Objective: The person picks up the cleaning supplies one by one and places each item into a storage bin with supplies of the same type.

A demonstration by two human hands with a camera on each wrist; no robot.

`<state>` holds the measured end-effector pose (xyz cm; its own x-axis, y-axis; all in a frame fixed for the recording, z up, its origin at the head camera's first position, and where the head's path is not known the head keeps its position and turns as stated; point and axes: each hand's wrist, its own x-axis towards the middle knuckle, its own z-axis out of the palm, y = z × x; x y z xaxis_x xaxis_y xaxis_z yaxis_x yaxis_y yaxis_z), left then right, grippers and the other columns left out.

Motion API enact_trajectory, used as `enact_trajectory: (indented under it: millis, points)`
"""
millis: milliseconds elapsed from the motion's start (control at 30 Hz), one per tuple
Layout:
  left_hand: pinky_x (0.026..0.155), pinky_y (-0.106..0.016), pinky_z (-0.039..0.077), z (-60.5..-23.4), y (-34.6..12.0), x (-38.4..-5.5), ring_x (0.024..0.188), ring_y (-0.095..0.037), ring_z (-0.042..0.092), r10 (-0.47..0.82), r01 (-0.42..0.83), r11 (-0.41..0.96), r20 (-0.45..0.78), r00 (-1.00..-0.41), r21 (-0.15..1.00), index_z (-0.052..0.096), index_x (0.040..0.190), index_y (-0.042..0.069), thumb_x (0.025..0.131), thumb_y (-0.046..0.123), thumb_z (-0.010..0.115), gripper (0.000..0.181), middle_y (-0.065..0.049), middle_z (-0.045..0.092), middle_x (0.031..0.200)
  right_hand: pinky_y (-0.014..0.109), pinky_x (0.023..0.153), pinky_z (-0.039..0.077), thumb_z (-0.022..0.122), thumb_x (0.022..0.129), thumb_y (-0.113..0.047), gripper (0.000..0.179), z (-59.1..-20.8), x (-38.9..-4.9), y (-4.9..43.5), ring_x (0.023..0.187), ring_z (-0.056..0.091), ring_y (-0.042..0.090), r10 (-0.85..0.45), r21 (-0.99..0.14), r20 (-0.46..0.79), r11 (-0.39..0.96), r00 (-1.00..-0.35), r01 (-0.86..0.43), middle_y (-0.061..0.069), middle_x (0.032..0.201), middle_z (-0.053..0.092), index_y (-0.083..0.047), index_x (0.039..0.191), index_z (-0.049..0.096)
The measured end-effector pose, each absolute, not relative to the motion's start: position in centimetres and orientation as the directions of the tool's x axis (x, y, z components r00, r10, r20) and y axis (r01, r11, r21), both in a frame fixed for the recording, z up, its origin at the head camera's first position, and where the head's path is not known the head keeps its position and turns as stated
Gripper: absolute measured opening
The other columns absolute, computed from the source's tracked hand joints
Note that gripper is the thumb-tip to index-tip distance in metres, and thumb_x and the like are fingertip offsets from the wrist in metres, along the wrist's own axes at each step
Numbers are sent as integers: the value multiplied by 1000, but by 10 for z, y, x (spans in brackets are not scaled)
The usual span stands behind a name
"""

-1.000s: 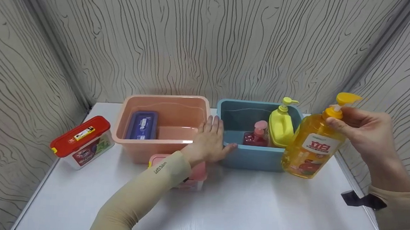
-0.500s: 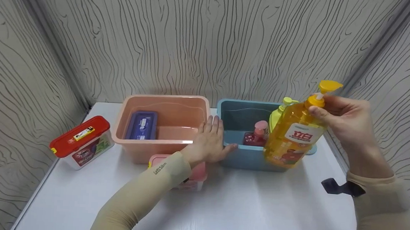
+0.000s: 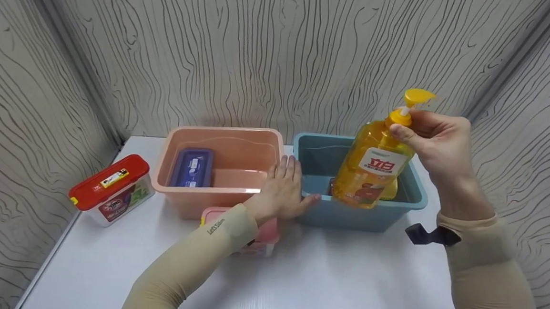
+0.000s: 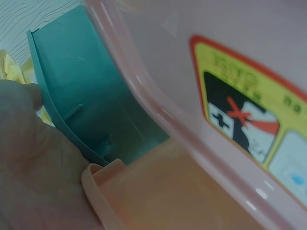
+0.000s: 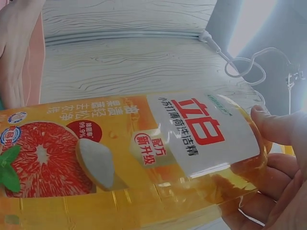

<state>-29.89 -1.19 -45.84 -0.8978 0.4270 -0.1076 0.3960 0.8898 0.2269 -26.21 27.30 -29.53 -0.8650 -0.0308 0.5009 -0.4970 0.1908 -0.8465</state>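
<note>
"Progress so far, as you read it?"

"Roughly midway, I'd judge. Two bins stand side by side on the worktop [image 3: 334, 282]: a peach bin [image 3: 195, 203] and a blue bin [image 3: 342, 218]. The peach one has a purple box [image 3: 192, 168] in its left end."

"And the blue one?"

"Something yellow [image 3: 390, 191] shows in it, with a dark red sliver [image 3: 331, 186] beside it. The bottle in front hides most of both, so I can't say what they are."

"Which bottle?"

"The orange bottle [image 3: 374, 168]. The right-hand grip [image 3: 440, 143] is pinching it round the neck, thumb to the front. It hangs tilted at the near side of the blue bin, its lower end across the front rim as the head view has it. Whether it touches that rim, I can't tell."

"So that one isn't put down. What's the other side doing?"

"The left-hand grip [image 3: 281, 193] is spread and holds nothing. It lies across the gap between the bins, thumb at the blue bin's near corner."

"What's left, then?"

"Setting down the orange bottle, I'd say. Besides that, two boxes are outside both bins: a red-lidded box [image 3: 111, 182], left of the peach bin, and a pink-lidded box [image 3: 268, 231], in front of it and partly hidden by the left sleeve [image 3: 192, 254]. Neither is being held."
</note>
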Motion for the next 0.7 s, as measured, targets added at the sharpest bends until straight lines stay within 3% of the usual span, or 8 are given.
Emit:
enact_trajectory:
  millis: [467,700]
  points:
    - [147,-57,8,-457,-10,-300,180,-38,-1,422,401,899,-102,-901,176,9,180,2,112,75,35,103,-19,2,192,22,93,67,86,100,-10,36,-289,-278,236,103,86,13,-39,-854,500,142,-865,-500,-2,111,89,8,130,78]
    - [147,-57,8,-457,-8,-299,180,-38,-1,412,394,906,-105,-905,158,8,180,3,111,76,38,104,-19,2,192,24,93,68,84,101,-11,29,-293,-289,224,103,85,14,-33,-844,513,164,-858,-511,-4,111,89,2,127,82]
